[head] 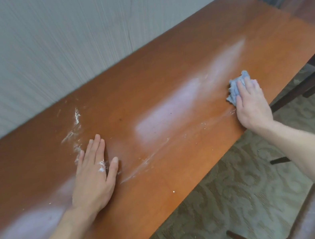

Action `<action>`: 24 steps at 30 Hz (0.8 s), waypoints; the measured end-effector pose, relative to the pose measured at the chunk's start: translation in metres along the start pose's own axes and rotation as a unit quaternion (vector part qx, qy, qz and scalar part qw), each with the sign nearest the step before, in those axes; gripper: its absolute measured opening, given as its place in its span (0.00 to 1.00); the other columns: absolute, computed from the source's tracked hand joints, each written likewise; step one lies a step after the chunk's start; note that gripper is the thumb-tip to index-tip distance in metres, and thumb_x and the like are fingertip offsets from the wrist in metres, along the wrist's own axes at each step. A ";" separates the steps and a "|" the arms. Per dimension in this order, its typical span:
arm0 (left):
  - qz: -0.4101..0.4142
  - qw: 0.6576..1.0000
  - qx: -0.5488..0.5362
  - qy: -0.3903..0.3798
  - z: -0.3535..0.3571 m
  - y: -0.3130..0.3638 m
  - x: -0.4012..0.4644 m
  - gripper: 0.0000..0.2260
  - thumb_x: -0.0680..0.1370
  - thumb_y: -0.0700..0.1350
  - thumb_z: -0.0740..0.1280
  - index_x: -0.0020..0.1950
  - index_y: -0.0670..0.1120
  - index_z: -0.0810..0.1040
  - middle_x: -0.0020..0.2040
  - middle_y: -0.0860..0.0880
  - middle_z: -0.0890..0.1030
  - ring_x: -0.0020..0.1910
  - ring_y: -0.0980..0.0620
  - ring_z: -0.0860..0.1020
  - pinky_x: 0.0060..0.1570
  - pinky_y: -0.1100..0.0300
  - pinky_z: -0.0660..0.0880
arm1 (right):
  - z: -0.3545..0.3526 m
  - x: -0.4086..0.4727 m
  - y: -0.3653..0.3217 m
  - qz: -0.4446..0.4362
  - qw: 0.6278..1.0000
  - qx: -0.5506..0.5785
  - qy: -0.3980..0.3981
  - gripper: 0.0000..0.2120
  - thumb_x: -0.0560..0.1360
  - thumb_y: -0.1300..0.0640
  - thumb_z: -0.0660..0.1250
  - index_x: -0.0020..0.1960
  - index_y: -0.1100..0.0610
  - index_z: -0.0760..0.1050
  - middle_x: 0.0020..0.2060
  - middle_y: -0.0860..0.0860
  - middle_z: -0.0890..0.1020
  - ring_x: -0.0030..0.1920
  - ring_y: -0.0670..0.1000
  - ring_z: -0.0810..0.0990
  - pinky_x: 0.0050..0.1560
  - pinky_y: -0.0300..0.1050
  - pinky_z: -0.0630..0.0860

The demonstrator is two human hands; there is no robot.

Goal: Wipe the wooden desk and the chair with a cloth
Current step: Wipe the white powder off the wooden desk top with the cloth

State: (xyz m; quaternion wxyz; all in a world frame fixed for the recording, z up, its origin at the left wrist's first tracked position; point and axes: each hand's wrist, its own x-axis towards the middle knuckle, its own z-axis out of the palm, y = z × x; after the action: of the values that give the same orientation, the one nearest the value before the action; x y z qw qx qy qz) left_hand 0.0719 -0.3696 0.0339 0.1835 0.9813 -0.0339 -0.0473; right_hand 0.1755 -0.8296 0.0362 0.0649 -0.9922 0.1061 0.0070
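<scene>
Wooden desk (166,79), right hand (252,106) flat on cloth (237,86)

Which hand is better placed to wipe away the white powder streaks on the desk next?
The right hand: it already presses the blue cloth on the wooden desk. The left hand lies flat beside the white powder streaks, nearer but with no cloth and powder on its fingers.

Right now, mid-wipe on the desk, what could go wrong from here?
1. The cloth under the right hand sits near the desk's front edge; a stroke that way may push residue onto the carpet.
2. The left hand rests flat beside the white powder streaks with powder on it, so it may smear wiped wood.
</scene>
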 end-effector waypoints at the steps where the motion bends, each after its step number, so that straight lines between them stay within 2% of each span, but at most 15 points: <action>1: -0.001 1.000 0.002 0.002 0.000 0.000 0.000 0.33 0.82 0.63 0.44 0.83 0.47 0.51 0.83 0.55 0.46 0.80 0.62 0.39 0.78 0.61 0.35 | 0.004 -0.011 -0.009 0.011 1.000 -0.019 0.015 0.26 0.85 0.57 0.48 0.81 0.61 0.54 0.82 0.59 0.54 0.81 0.60 0.50 0.80 0.59 0.51; 4: 0.001 1.000 0.004 0.001 0.001 0.000 0.000 0.33 0.82 0.63 0.43 0.83 0.46 0.51 0.83 0.55 0.46 0.80 0.62 0.39 0.78 0.59 0.37 | 0.015 -0.047 -0.066 0.008 0.999 -0.046 -0.004 0.29 0.83 0.59 0.47 0.82 0.61 0.47 0.82 0.60 0.50 0.82 0.61 0.46 0.80 0.59 0.49; 6: 0.002 1.000 -0.004 0.002 0.000 -0.001 0.000 0.33 0.83 0.62 0.43 0.83 0.46 0.51 0.83 0.55 0.46 0.80 0.62 0.39 0.79 0.58 0.37 | 0.024 -0.068 -0.121 -0.043 0.998 -0.042 -0.034 0.30 0.81 0.59 0.46 0.83 0.59 0.44 0.82 0.60 0.46 0.82 0.61 0.42 0.80 0.58 0.48; 9: 0.001 1.000 -0.016 0.006 0.000 -0.002 0.001 0.30 0.84 0.59 0.45 0.83 0.46 0.52 0.83 0.55 0.48 0.80 0.62 0.41 0.78 0.60 0.37 | 0.033 -0.102 -0.211 -0.137 0.989 0.029 -0.043 0.34 0.76 0.57 0.44 0.83 0.58 0.48 0.82 0.59 0.47 0.81 0.62 0.41 0.81 0.58 0.45; 11: 0.001 0.999 -0.031 0.009 0.000 -0.004 0.002 0.28 0.85 0.56 0.49 0.83 0.45 0.55 0.83 0.53 0.51 0.80 0.61 0.44 0.78 0.61 0.38 | 0.039 -0.133 -0.262 -0.207 0.975 0.063 -0.055 0.34 0.76 0.56 0.47 0.82 0.59 0.51 0.82 0.60 0.49 0.82 0.62 0.42 0.80 0.58 0.45; 13: -0.006 0.998 -0.064 0.010 -0.001 -0.004 0.003 0.27 0.85 0.55 0.49 0.82 0.45 0.56 0.83 0.53 0.53 0.80 0.61 0.46 0.78 0.59 0.40 | 0.043 -0.161 -0.293 -0.255 0.960 0.085 -0.073 0.32 0.79 0.55 0.44 0.82 0.59 0.52 0.82 0.58 0.51 0.82 0.59 0.43 0.80 0.57 0.46; 15: -0.011 0.996 -0.093 0.007 -0.003 -0.005 0.004 0.28 0.84 0.58 0.47 0.82 0.47 0.57 0.82 0.54 0.54 0.79 0.62 0.47 0.79 0.57 0.42 | 0.043 -0.168 -0.297 -0.285 0.951 0.093 -0.079 0.32 0.78 0.55 0.42 0.82 0.58 0.51 0.82 0.55 0.51 0.82 0.55 0.44 0.81 0.54 0.46; 17: -0.006 0.995 -0.096 0.001 -0.004 -0.006 0.003 0.29 0.84 0.60 0.46 0.82 0.46 0.57 0.82 0.54 0.53 0.80 0.61 0.47 0.80 0.56 0.43 | 0.037 -0.155 -0.272 -0.294 0.951 0.066 -0.069 0.34 0.76 0.57 0.44 0.83 0.57 0.51 0.82 0.54 0.50 0.82 0.55 0.46 0.81 0.53 0.46; 20: -0.008 0.994 -0.111 -0.006 -0.006 -0.007 0.003 0.29 0.85 0.59 0.47 0.82 0.47 0.57 0.83 0.56 0.51 0.80 0.63 0.45 0.79 0.57 0.41 | 0.026 -0.120 -0.194 -0.203 0.979 0.019 -0.027 0.34 0.76 0.63 0.54 0.82 0.60 0.53 0.81 0.59 0.54 0.81 0.60 0.52 0.79 0.56 0.50; 22: -0.004 0.992 -0.127 -0.015 -0.012 -0.008 0.002 0.28 0.85 0.59 0.48 0.82 0.47 0.57 0.83 0.56 0.51 0.80 0.63 0.44 0.80 0.56 0.41 | 0.016 -0.103 -0.145 -0.120 0.992 0.017 -0.026 0.32 0.79 0.65 0.54 0.82 0.61 0.52 0.81 0.61 0.53 0.81 0.61 0.50 0.79 0.57 0.50; 24: 0.010 0.995 -0.102 -0.001 -0.019 -0.015 -0.007 0.27 0.85 0.57 0.48 0.82 0.47 0.57 0.83 0.56 0.51 0.80 0.62 0.42 0.80 0.56 0.41 | 0.012 -0.103 -0.139 -0.073 0.996 0.032 -0.039 0.29 0.82 0.62 0.52 0.82 0.60 0.50 0.82 0.59 0.50 0.82 0.60 0.45 0.81 0.57 0.49</action>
State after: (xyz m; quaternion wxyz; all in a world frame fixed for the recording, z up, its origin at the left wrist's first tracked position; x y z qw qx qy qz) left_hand 0.0681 -0.3483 0.0469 0.2835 0.9569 -0.0394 -0.0498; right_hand 0.1045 -0.6716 0.0451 0.1010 -0.9937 0.0309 0.0380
